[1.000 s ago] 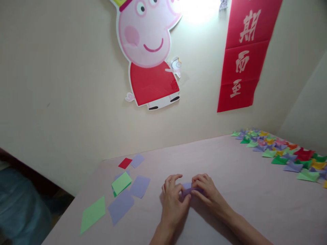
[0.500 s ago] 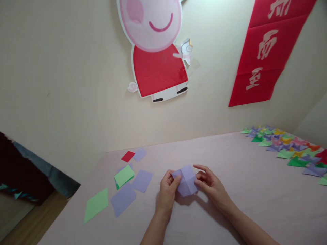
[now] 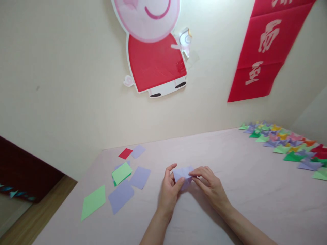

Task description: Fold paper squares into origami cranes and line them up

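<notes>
A small lilac paper square (image 3: 182,173), partly folded, is held just above the pale pink table (image 3: 230,211). My left hand (image 3: 170,192) pinches its left side with thumb and fingers. My right hand (image 3: 209,185) presses fingertips on its right edge. Both hands are closed on the paper, near the table's middle.
Loose flat squares lie to the left: green (image 3: 93,201), lilac (image 3: 121,200), lilac (image 3: 140,177), a green one on a stack (image 3: 121,173), red (image 3: 125,153). Several folded paper pieces in mixed colours (image 3: 286,144) crowd the far right. The table's left edge drops to a wooden floor (image 3: 30,217).
A second ago the paper was a narrow folded strip pressed on the table. It then opened out into a wider creased sheet, and now my hands fold it smaller again.
</notes>
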Demonstrator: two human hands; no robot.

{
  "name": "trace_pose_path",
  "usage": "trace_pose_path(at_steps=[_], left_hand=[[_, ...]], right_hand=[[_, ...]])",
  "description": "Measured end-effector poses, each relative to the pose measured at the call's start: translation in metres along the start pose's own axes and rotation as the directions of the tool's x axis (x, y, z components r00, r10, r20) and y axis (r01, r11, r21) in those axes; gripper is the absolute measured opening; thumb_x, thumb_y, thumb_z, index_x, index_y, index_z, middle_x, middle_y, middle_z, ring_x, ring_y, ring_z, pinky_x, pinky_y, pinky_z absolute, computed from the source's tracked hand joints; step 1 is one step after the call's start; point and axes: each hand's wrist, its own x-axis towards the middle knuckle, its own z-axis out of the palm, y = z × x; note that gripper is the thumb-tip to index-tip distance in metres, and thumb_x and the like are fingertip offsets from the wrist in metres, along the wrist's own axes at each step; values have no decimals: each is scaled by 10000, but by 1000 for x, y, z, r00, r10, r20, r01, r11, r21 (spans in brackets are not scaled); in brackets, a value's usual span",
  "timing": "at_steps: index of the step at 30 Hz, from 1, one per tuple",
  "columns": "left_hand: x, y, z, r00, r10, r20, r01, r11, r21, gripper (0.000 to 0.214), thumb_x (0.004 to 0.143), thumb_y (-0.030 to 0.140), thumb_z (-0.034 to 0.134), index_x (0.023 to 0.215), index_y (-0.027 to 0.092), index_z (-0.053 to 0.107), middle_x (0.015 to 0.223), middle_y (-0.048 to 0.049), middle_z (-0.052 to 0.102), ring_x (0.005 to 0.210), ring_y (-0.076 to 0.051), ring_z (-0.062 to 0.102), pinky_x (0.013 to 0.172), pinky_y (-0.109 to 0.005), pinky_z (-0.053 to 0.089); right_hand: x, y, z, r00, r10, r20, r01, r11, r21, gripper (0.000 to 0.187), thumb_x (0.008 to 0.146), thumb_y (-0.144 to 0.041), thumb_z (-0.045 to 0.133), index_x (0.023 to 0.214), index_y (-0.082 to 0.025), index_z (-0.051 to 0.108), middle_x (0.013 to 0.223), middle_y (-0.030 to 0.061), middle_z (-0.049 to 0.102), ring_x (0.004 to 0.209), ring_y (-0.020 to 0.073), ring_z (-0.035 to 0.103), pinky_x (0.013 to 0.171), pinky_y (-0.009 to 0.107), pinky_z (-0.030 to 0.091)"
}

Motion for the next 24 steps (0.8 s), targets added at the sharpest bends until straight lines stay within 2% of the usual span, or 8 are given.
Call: trace_pose_path(at_steps=[4, 7, 9, 12, 16, 20, 22, 24], left_hand=[[2, -2, -1, 999, 51, 1, -50, 997, 52, 606, 762, 280, 733, 1287, 215, 437, 1081, -68, 649, 988, -190, 622, 899, -308, 459], [5, -6, -6, 990, 132, -48, -119, 970, 212, 358, 764, 259, 704, 1100, 205, 593, 1005, -39, 638, 928, -177, 607, 839, -274, 460], [7, -8, -9, 979, 199, -55, -167, 920, 356, 163, 793, 263, 661, 940, 193, 654, 898, -22, 626, 849, -166, 584, 778, -256, 450], [7, -6, -9, 965, 259, -39, -211, 858, 468, 90, 816, 258, 629, 863, 195, 675, 825, -10, 607, 782, -161, 561, 724, -248, 433], [3, -5, -4, 966, 257, -36, -211, 859, 466, 91, 819, 276, 643, 851, 197, 674, 816, -7, 611, 775, -161, 567, 714, -245, 433], [3, -9, -3, 980, 186, -74, -143, 910, 389, 164, 819, 321, 657, 922, 194, 666, 880, -23, 645, 841, -175, 588, 768, -255, 444], [5, -9, -5, 982, 166, -94, -127, 938, 324, 195, 806, 345, 676, 914, 185, 656, 879, -28, 644, 856, -178, 589, 783, -257, 444], [7, -6, -7, 984, 148, -96, -121, 961, 250, 238, 796, 367, 693, 932, 180, 635, 877, -30, 635, 854, -174, 585, 778, -254, 440]], right_hand=[[-1, 0, 0, 998, -45, -43, 40, 994, -99, 137, 908, -321, 577, 870, -269, 697, 869, 54, 631, 895, 250, 540, 805, 389, 429], [-1, 2, 0, 996, -39, -77, 27, 989, -149, 123, 901, -318, 578, 859, -272, 684, 904, 61, 591, 923, 258, 517, 819, 400, 417], [0, 3, 1, 996, -49, -69, 38, 986, -161, 123, 902, -317, 571, 847, -268, 668, 925, 63, 592, 934, 258, 514, 833, 408, 410], [3, 4, 2, 997, -81, -18, 76, 982, -175, 125, 907, -330, 564, 851, -263, 653, 923, 60, 620, 935, 256, 524, 840, 414, 401], [5, 3, 3, 994, -104, 15, 105, 973, -207, 124, 903, -335, 578, 850, -266, 667, 888, 52, 649, 901, 252, 535, 819, 413, 396], [5, 1, 2, 996, -86, 6, 86, 977, -197, 150, 892, -326, 583, 786, -266, 671, 853, 53, 655, 889, 259, 535, 807, 422, 403], [5, 1, 3, 998, -48, 33, 52, 988, -144, 160, 894, -349, 576, 807, -275, 688, 920, 61, 661, 950, 268, 539, 851, 438, 409], [6, 3, 3, 998, 20, 53, -19, 1000, -18, 203, 901, -413, 550, 918, -282, 703, 1045, 75, 652, 1053, 275, 540, 912, 444, 420]])
